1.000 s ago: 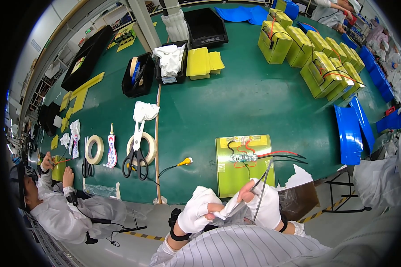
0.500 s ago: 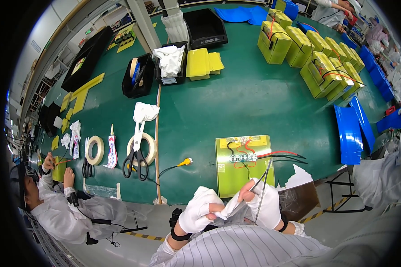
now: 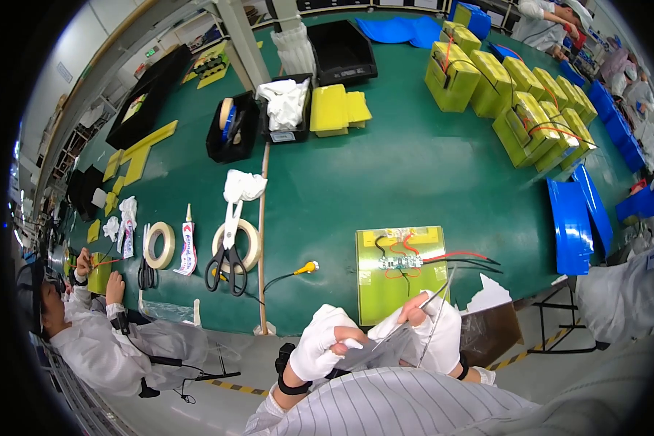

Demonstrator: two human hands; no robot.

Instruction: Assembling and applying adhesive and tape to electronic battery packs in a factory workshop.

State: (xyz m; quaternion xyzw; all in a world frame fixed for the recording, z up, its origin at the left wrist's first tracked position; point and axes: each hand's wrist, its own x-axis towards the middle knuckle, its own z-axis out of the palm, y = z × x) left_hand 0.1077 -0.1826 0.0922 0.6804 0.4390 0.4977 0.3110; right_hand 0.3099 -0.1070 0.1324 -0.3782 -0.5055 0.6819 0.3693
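My right hand (image 3: 434, 336), in a white glove with bare fingertips, is closed around long, thin metal tweezers (image 3: 437, 296). Their two arms spread apart toward my lap. To its left, my similarly gloved left hand (image 3: 320, 341) is curled, thumb and fingers bent together. A small white tip sticks out there; I cannot tell whether it is held or part of the glove. Just beyond both hands a flat yellow-green battery pack (image 3: 370, 294) lies on the table. It carries a small circuit board (image 3: 401, 261) with red and black wires.
Large scissors (image 3: 229, 251) rest over a tape roll (image 3: 253, 245) left of centre, near a glue tube (image 3: 187, 247). Black bins (image 3: 231, 134) stand behind. Wrapped battery packs (image 3: 516, 127) and blue sheets (image 3: 570, 225) occupy the right. A co-worker (image 3: 87, 330) sits at left.
My hands have come apart: the left fingers no longer meet the white glove finger of my right hand. The tweezers have shifted slightly, and the whole view has moved a little.
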